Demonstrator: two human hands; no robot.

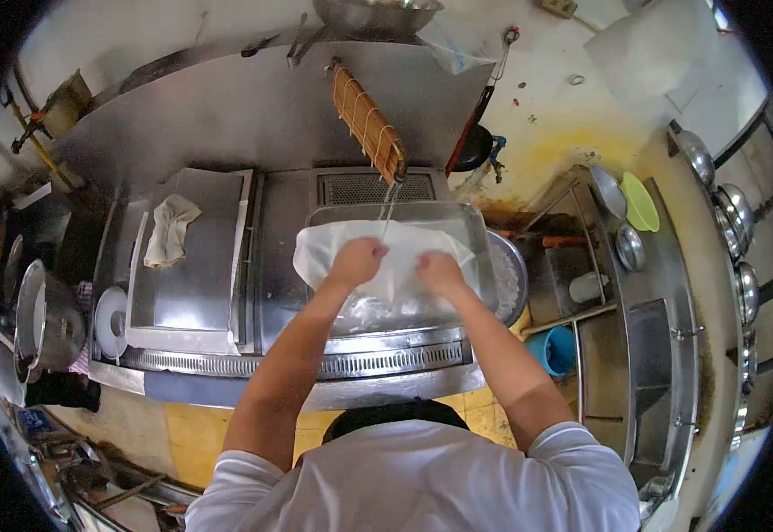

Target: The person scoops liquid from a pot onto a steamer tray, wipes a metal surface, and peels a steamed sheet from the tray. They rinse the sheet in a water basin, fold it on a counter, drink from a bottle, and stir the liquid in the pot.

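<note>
A wet white cloth [329,244] is spread over a rectangular see-through tray [471,222] on the steel counter. My left hand [360,260] is closed on the cloth near its middle. To the right, my right hand [438,271] is closed on the same cloth, its fingertips partly hidden. Water [388,213] runs down between and beyond my hands from a spout wrapped in a tied bamboo mat [364,115]. White matter lies in the tray's near part, below the cloth.
Right of the tray stands a large round metal basin [515,275] with whitish contents. A crumpled beige cloth [172,230] lies on the steel panel [191,293] at left. A blue bucket [553,350] and a steel sink unit [652,355] are at right; a large pot [45,324] is far left.
</note>
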